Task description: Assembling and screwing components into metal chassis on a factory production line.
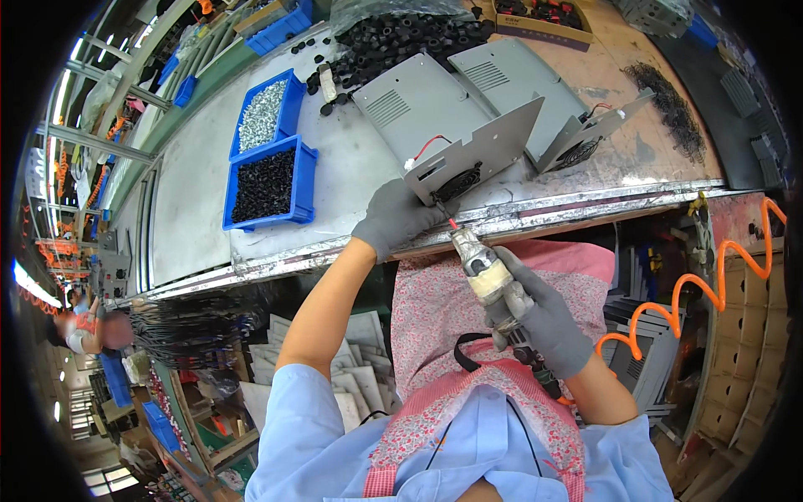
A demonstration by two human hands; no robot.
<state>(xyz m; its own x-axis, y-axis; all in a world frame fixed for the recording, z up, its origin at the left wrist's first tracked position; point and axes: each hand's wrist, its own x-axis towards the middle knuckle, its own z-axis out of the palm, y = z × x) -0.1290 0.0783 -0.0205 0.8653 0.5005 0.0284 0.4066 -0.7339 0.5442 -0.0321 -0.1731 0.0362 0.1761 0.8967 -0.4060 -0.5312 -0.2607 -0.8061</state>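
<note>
1. A factory floor, seen from above: a long grey bench (209,184) runs from near left to far right, its metal lip just in front of our apron (468,335). Shelving and racks crowd the far left, and another person sits low at the left edge.

2. On the bench, two blue bins (303,180) stand side by side at the left, the near one full of black parts, the far one of silvery parts. A heap of black rings (401,38) lies at the far side.

3. Our gloved left hand (393,219) is closed over the near edge of a grey panel (418,117) with a fan (457,181) and a red wire (427,146), right at the bench lip. A second panel (523,84) stands just right of it.

4. Our gloved right hand (544,322) is wrapped tight around a driver (489,276), its red-tipped bit at the panel beside the fan. An orange coiled hose (711,284) trails to the right.

5. Risks, in our judgement: the bit could slip off and score the panel or nick the left fingers, which sit close by; the loose wire could snag.
</note>
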